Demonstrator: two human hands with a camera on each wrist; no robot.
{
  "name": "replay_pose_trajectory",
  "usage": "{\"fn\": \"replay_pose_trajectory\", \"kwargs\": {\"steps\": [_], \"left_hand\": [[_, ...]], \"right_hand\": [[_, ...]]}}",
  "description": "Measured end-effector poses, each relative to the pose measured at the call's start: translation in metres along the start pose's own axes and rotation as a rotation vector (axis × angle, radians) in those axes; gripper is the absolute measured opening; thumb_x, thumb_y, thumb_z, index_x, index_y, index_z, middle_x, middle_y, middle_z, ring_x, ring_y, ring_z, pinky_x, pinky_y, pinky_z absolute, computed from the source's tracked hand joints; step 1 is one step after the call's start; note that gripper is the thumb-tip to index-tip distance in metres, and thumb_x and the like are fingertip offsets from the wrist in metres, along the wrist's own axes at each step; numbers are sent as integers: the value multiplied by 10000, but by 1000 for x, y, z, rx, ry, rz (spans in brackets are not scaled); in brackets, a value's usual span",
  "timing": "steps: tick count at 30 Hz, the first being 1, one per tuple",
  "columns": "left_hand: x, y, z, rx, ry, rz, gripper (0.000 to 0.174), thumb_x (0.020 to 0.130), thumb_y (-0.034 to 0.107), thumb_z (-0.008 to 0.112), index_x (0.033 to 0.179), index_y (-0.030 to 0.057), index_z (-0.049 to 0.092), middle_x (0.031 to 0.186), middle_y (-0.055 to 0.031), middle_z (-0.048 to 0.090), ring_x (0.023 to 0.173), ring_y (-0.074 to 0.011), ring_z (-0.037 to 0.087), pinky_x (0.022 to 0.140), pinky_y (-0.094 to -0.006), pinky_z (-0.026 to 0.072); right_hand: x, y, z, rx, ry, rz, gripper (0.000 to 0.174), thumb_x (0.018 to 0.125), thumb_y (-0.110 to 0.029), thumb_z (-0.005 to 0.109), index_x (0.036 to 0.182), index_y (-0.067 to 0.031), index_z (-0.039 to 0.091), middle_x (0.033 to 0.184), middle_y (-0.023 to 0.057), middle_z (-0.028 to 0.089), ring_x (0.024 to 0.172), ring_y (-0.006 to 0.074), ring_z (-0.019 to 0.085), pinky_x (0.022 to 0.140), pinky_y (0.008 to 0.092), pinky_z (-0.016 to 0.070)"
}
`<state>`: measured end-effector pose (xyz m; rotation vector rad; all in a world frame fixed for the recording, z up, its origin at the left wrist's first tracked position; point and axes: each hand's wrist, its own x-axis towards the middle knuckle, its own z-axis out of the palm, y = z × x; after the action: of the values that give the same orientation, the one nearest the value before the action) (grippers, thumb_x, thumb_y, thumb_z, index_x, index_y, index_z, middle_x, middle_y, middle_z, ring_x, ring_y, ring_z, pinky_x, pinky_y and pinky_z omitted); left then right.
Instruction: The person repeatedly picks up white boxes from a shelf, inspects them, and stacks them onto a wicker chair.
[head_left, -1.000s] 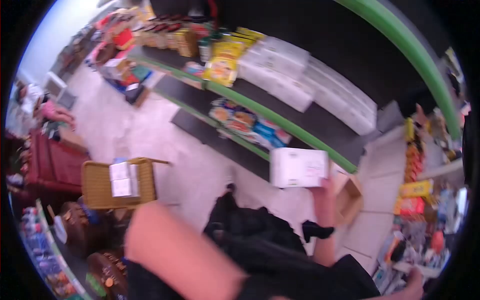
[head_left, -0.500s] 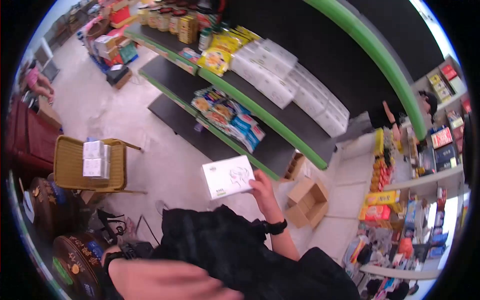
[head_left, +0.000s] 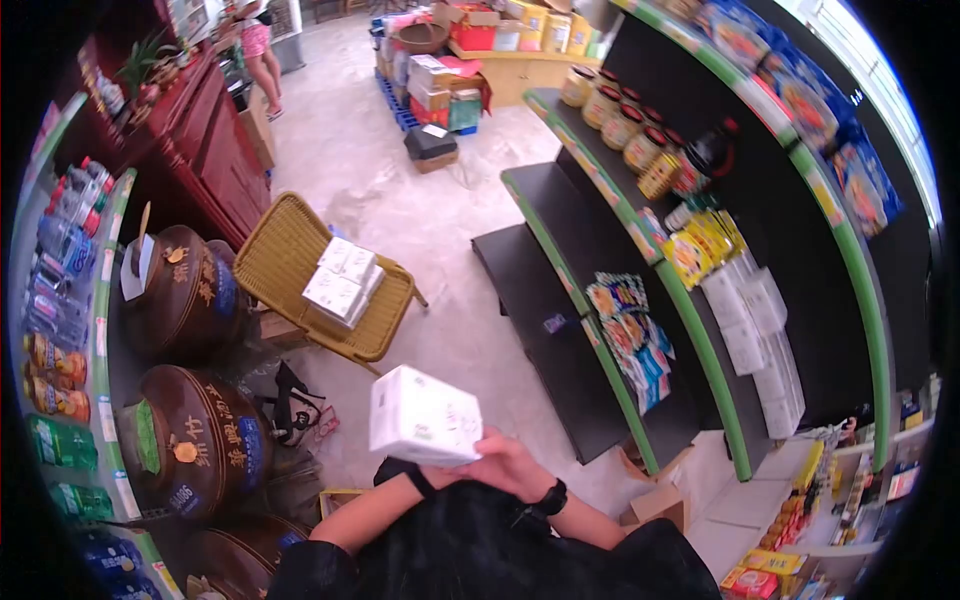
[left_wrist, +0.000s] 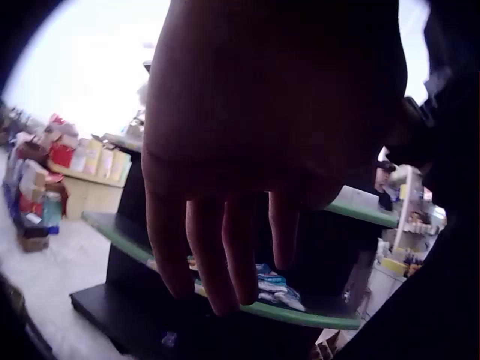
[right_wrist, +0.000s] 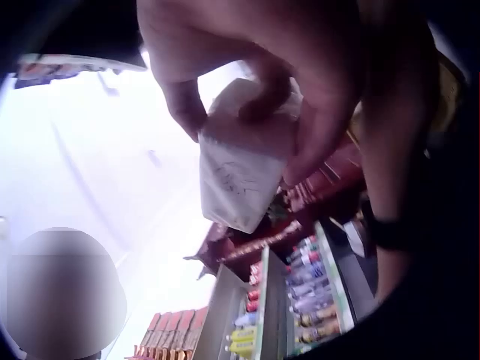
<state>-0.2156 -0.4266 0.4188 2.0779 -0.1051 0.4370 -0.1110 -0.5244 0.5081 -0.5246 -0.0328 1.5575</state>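
Note:
A white box (head_left: 425, 415) with faint line drawings is tilted in front of the body. My right hand (head_left: 508, 466) pinches its lower right edge; the right wrist view shows the fingers of that hand (right_wrist: 255, 67) around the white box (right_wrist: 240, 169). My left hand (head_left: 442, 477) is close beside the right one, mostly hidden behind the box in the head view. In the left wrist view the left hand (left_wrist: 262, 127) hangs with fingers loosely extended downward and nothing in them. Whether it touches the box cannot be seen.
A woven chair (head_left: 385, 318) bears stacked white boxes (head_left: 342, 282). Brown jars (head_left: 200, 440) and a bottle shelf (head_left: 103, 330) stand left. Green-edged shelves (head_left: 600, 345) at right hold jars, yellow bags (head_left: 703, 247) and white boxes (head_left: 755, 335). Cartons (head_left: 655, 505) stand lower right.
The head view has swung left, toward the chair and jars. The right hand still holds the box, now turned to show its side. The left hand has come up beside it.

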Motion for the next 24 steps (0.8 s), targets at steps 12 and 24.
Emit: {"fn": "replay_pose_trajectory", "kwargs": {"steps": [12,24], "left_hand": [[-6,-45,-89,283,-196,-33,435,870,302,547,1261,112,525,1297,-172,524,1220,-316,487,1024,-438,369],[3,-67,-173,98,-71,-450,322,883,256,562,1144,75,619,1056,-171,626,978,-356,599,849,-436,480]], "right_hand": [[160,88,-19,-290,233,-262,598,834,-198,583,1353,25,387,1388,161,434,1310,318,383,1097,529,281],[225,-22,-47,-458,309,-62,409,829,-113,622,1198,3,489,1173,125,572,1078,217,558,964,369,434]]}}
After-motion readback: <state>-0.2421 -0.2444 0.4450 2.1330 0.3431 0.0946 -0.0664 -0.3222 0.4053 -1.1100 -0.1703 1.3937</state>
